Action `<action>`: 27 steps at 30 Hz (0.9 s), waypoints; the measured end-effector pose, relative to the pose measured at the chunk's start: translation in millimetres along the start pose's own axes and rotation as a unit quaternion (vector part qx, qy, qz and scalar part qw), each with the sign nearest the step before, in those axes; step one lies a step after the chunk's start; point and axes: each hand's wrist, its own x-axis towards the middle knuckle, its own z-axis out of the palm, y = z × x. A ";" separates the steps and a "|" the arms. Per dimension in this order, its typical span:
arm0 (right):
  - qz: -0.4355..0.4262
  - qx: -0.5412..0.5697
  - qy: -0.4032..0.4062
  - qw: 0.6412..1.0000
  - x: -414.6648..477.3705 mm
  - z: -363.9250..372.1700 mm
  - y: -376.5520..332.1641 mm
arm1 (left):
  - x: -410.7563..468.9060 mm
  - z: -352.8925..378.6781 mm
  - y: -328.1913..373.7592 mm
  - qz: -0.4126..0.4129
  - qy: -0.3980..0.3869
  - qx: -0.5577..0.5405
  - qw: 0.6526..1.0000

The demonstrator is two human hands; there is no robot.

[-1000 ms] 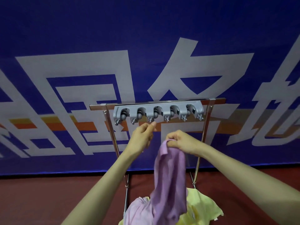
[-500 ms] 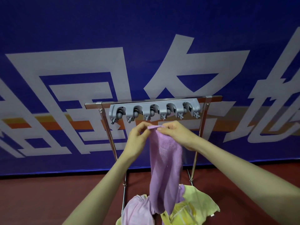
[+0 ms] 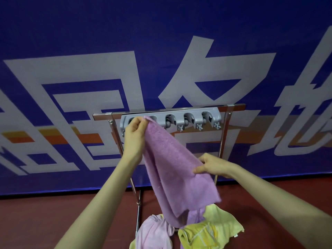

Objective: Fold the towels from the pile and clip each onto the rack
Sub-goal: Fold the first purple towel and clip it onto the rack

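At the bottom of the view, nearest the camera, a pile of towels (image 3: 188, 230), pink and yellow, lies crumpled at the foot of the rack. Above it, 2 bare forearms reach forward. The right hand (image 3: 213, 165) pinches the lower edge of a purple towel (image 3: 172, 169), pulling it out to the right. The left hand (image 3: 134, 133), higher and farther, is closed on the towel's top corner. The towel's long axis runs diagonally, from that raised corner down and right toward the pile. The corner sits right at the grey clip strip (image 3: 188, 119), over its 2nd clip from the left, so the left hand is the one placed to press it in. The strip is mounted on a chrome rack (image 3: 222, 141). Behind stands a blue banner (image 3: 161, 42) with large white characters.
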 end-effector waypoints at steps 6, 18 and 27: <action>-0.012 -0.018 0.021 1.000 -1.8 -7.7 15.2 | 10.1 -22.7 -16.2 -0.011 0.066 0.018 0.998; -0.037 0.044 0.099 0.993 -9.0 -25.1 5.1 | 9.7 -60.5 -41.1 -0.064 0.138 0.071 0.986; -0.046 -0.041 0.114 0.992 -12.4 -26.2 -7.2 | 12.1 -76.9 -53.0 -0.086 0.108 0.092 0.986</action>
